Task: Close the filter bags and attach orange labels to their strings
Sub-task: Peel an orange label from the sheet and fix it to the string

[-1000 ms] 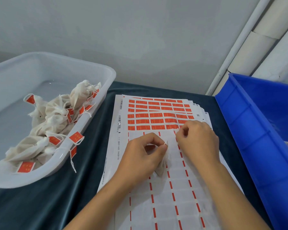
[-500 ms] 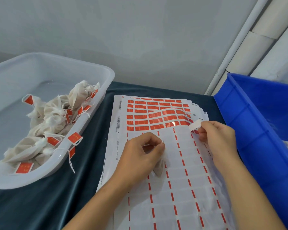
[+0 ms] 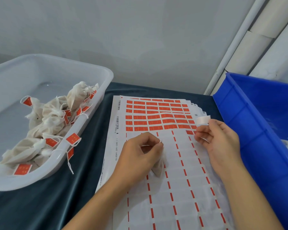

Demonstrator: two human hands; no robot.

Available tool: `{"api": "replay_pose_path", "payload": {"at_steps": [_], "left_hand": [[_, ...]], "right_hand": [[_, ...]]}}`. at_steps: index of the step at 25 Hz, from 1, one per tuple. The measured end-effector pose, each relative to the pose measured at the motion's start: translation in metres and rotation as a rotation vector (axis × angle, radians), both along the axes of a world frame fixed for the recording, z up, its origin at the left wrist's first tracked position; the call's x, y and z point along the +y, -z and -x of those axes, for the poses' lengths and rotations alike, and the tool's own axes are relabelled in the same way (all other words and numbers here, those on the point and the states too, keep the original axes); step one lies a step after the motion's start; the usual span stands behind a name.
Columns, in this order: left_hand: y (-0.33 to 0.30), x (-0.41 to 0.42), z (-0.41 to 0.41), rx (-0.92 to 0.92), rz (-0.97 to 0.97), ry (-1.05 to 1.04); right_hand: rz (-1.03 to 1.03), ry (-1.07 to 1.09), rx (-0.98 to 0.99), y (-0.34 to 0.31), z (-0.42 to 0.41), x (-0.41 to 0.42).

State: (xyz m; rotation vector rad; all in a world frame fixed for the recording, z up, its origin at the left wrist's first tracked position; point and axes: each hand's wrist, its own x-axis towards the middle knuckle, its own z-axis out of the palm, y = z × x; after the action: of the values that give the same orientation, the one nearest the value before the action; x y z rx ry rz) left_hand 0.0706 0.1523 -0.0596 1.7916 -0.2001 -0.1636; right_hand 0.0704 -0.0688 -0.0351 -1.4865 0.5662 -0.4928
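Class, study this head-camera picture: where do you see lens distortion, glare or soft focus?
Head view: the wide lens bends the pipe and the blue bin rim; soft, even light casts faint shadows under the left hand; slight sheen on the white tub and label sheet; label print is too soft to read; the peeled label in the right hand looks pale.

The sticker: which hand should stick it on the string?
Probably the right hand: it already pinches the peeled sticker. The left hand holds the bag and its string.
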Motion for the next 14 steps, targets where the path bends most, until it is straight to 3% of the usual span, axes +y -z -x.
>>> {"api": "replay_pose_path", "payload": {"at_steps": [6, 14], "left_hand": [[-0.001, 0.001, -0.002, -0.026, 0.014, -0.003], [-0.008, 0.006, -0.005, -0.029, 0.209, 0.048]], "right_hand": [[-0.043, -0.188, 0.002, 0.012, 0.008, 0.025], [-0.075, -0.370, -0.124, 0.022, 0.020, 0.044]]}}
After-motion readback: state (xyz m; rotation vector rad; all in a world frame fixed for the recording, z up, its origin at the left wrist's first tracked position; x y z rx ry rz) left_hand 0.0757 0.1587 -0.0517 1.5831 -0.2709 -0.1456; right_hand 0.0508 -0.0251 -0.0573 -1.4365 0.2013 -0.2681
